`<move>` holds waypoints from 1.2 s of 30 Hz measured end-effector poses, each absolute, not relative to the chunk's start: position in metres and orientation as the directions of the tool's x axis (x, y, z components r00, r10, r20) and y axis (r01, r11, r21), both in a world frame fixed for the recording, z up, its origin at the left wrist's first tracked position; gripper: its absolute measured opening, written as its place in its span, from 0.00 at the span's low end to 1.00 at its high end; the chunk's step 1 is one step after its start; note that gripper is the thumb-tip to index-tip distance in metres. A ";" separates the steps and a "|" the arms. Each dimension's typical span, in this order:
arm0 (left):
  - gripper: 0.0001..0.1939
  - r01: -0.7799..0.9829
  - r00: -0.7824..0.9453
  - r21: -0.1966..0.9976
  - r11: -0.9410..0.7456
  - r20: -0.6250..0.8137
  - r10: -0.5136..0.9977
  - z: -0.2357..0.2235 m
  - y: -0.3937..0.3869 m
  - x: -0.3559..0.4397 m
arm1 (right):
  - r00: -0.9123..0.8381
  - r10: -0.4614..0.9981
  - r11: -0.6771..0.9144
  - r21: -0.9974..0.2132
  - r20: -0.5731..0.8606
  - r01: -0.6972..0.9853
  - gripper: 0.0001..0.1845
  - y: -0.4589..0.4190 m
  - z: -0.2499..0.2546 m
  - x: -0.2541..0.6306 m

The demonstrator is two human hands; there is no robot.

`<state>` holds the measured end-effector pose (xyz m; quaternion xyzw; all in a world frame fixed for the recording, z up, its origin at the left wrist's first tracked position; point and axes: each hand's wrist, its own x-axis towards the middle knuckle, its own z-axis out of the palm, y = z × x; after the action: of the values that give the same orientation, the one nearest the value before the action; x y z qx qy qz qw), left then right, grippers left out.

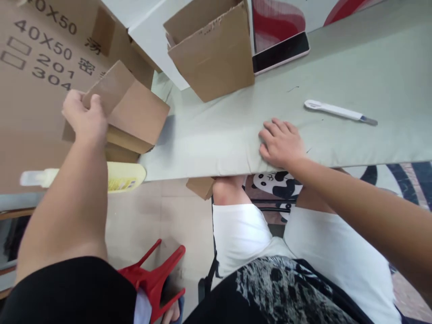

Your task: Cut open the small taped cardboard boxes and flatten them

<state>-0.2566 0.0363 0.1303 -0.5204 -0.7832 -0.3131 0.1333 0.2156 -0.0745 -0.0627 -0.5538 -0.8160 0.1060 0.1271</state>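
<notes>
At the left, my left hand is closed on the upper edge of a small brown cardboard box, which stands tilted at the table's left end. My thumb and fingers pinch its flap; what is inside the box is hidden. My right hand lies flat, palm down, near the front edge of the pale green covered table, with its fingers slightly apart and nothing under them that I can see. To its upper right lies a small knife with a white handle and a short metal blade.
An open cardboard box stands at the back, beside a dark-screened phone. A large printed carton fills the left side. A yellow bottle lies sideways near my left forearm. On the floor is a red plastic stool.
</notes>
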 end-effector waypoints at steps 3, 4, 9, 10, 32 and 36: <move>0.19 0.913 -0.367 0.369 0.172 0.564 0.740 0.128 -0.020 -0.239 | -0.346 0.932 0.360 -0.349 0.104 0.865 0.26 -0.073 -0.064 0.215; 0.21 0.927 -0.293 0.370 0.061 0.612 0.735 0.124 -0.040 -0.227 | -0.341 0.933 0.358 -0.367 0.111 0.859 0.25 -0.072 -0.066 0.215; 0.15 0.776 0.225 0.268 -0.571 0.728 0.648 0.080 -0.114 -0.137 | -0.188 0.950 0.309 -0.654 0.249 0.691 0.29 -0.073 -0.070 0.231; 0.12 0.725 0.269 0.318 -0.611 0.686 0.676 0.070 -0.120 -0.118 | -0.100 0.942 0.313 -0.728 0.322 0.610 0.29 -0.076 -0.066 0.237; 0.35 0.736 0.397 0.476 -0.481 0.272 0.877 0.024 -0.105 -0.026 | -0.116 0.924 0.364 -0.750 0.363 0.552 0.24 -0.119 -0.007 0.282; 0.41 0.652 0.384 0.594 -0.471 0.277 0.881 0.014 -0.099 -0.042 | -0.072 0.946 0.314 -0.834 0.316 0.453 0.36 -0.126 -0.037 0.288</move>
<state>-0.0424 -0.0991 0.0139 -0.8077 -0.4745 -0.2882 -0.1986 0.2876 -0.1262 -0.0366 -0.5160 -0.6778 0.2771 0.4444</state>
